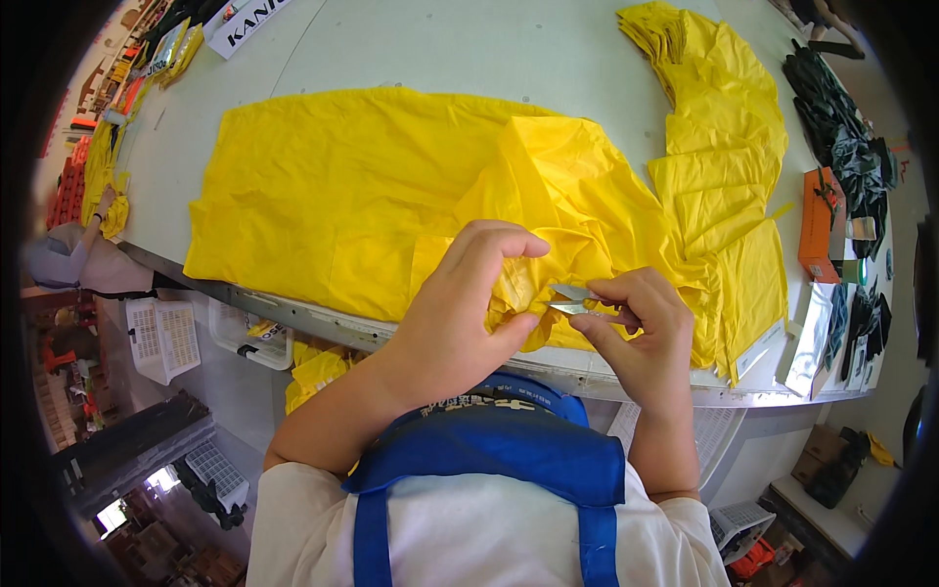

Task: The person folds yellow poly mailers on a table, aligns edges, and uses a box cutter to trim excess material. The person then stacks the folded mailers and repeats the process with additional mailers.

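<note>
A yellow garment or sheet of thin fabric [333, 186] lies spread over the pale table, bunched up on its right side. My left hand [445, 308] is closed on a gathered edge of it, near the table's front edge. In my right hand [646, 318] are small metal thread snips [567, 299], their blades pointing left at the fabric between my hands. The blades look slightly apart; whether they touch the cloth I cannot tell. To the right, a long row of overlapping folded yellow fabric pieces [724, 147] curves along the table.
An orange box [818, 230] stands near the table's right end, beside a heap of dark fabric [831, 117]. Another person [83, 259] handles yellow cloth at the far left. White plastic baskets [162, 338] sit below the table's front edge.
</note>
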### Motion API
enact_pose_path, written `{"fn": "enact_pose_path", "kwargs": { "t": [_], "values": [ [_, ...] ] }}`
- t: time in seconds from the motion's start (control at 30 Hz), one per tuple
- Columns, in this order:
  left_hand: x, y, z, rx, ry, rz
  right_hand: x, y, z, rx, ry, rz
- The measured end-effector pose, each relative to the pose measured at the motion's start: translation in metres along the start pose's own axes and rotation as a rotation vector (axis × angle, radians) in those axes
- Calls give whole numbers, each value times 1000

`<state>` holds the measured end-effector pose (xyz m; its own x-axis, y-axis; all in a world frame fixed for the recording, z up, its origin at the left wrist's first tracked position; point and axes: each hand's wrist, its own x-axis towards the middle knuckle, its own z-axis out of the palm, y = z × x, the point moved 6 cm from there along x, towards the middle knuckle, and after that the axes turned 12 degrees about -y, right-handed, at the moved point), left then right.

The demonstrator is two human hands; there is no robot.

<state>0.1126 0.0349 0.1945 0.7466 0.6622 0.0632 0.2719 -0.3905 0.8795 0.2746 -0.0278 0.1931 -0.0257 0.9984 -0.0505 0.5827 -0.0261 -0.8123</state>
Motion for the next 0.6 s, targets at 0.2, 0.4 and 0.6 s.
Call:
{"fn": "enact_pose_path", "kwargs": {
  "t": [0.2, 0.4, 0.6],
  "values": [
    [0, 4, 0, 35, -18, 33, 1, -4, 2, -8, 13, -56],
    [0, 6, 1, 61, -36, 42, 0, -4, 4, 8, 15, -71],
    [3, 6, -1, 62, -40, 43, 1, -4, 2, 44, 29, -63]
  ]
}}
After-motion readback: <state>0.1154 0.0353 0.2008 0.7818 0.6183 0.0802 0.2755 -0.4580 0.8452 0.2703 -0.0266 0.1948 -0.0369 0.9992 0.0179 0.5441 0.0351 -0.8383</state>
